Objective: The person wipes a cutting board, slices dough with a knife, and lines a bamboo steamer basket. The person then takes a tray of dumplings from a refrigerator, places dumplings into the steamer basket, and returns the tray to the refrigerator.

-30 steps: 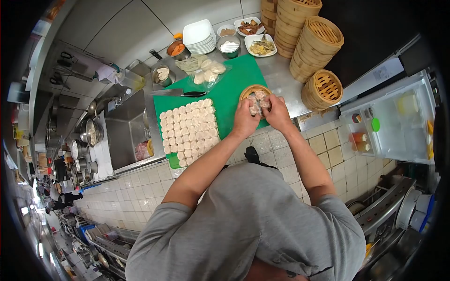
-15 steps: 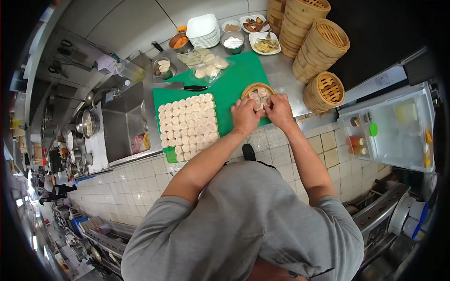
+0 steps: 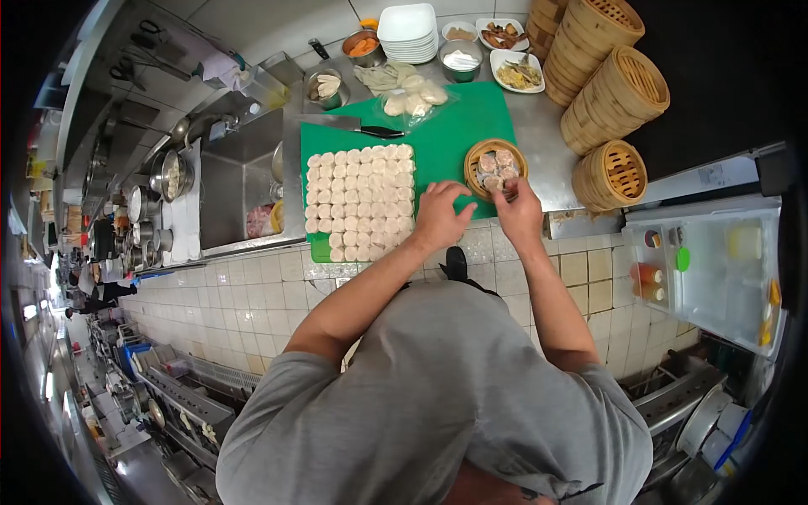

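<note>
A round bamboo steamer (image 3: 473,179) stands on the green cutting board (image 3: 446,135), with several pinkish dumplings (image 3: 504,157) inside. My right hand (image 3: 516,206) is at the steamer's lower right, its fingertips pinched at a dumpling by the rim. My left hand (image 3: 444,215) is off the steamer, over the board's front edge, fingers apart and holding nothing. Left of it lies a block of many round pale dumplings (image 3: 362,198) in rows. Behind them is a knife (image 3: 353,125), and a clear bag of dough pieces (image 3: 415,97) lies near the board's back edge.
Stacked bamboo steamers (image 3: 616,94) and a lower one (image 3: 610,176) stand at the right. White plates (image 3: 407,32), small bowls and two food dishes (image 3: 518,71) line the back. A sink (image 3: 240,181) is at the left, an open clear-walled bin (image 3: 715,273) at the right.
My left hand has drawn back from the steamer and opened. My right hand has shifted to the steamer's lower right, uncovering the dumplings. The whole view has shifted slightly.
</note>
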Motion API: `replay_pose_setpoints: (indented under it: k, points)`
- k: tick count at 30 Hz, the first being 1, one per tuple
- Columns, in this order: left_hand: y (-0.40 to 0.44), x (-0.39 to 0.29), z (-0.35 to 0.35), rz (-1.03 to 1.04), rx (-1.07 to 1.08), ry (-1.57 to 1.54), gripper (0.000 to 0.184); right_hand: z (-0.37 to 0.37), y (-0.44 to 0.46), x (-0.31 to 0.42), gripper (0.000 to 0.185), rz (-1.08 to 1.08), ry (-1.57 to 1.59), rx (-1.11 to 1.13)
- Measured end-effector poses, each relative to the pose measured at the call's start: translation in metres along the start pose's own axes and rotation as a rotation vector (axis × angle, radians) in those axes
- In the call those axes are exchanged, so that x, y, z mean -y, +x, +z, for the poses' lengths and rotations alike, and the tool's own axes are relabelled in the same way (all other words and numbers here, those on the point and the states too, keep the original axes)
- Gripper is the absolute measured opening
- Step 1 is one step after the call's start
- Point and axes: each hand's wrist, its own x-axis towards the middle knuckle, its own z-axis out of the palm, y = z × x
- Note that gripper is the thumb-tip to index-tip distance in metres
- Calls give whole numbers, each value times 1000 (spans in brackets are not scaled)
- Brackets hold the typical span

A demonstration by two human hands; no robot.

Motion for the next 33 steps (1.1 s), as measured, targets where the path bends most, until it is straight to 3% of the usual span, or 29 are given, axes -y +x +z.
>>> replay_pose_setpoints:
  k: [2, 4, 7, 9, 10, 12, 14, 16, 17, 19, 22, 31, 33]
  points:
    - [-2, 2, -9, 36, -52, -27, 25, 3, 9, 16, 26, 147, -228, 72]
    - [-23, 4, -22, -95, -45, -120, 26, 6, 12, 19, 25, 174, -256, 81]
    - [-62, 11, -48, -285, -74, -261, 27, 10, 7, 2, 23, 134, -333, 70]
    - [-97, 30, -67, -337, -158, -207, 28, 10, 3, -11, 27, -28, -265, 58]
    - [-113, 46, -80, -378, -238, -156, 28, 11, -2, -15, 27, -43, -251, 74]
    - [-146, 104, -103, -210, -462, 200, 29, 11, -18, -19, 38, -147, -140, -32]
    - [-181, 165, -127, -377, -552, 336, 30, 12, -29, -12, 39, -186, -118, -11]
    - [-214, 259, -129, -634, -636, -126, 35, 10, -39, -5, 41, -210, -123, -6]
    - [-216, 265, -138, -629, -622, -149, 35, 15, -41, 0, 41, -149, -164, 3]
    - [-210, 259, -157, -903, -510, -532, 38, 25, -40, 7, 43, -83, -193, -17]
    - [-198, 231, -176, -984, -495, -764, 33, 38, -35, 3, 46, -42, -268, -82]
    - [-228, 281, -167, -936, -297, -947, 39, 52, -39, 38, 54, -121, -419, -120]
    - [-224, 277, -173, -912, -232, -958, 42, 54, -33, 47, 56, -69, -604, -30]
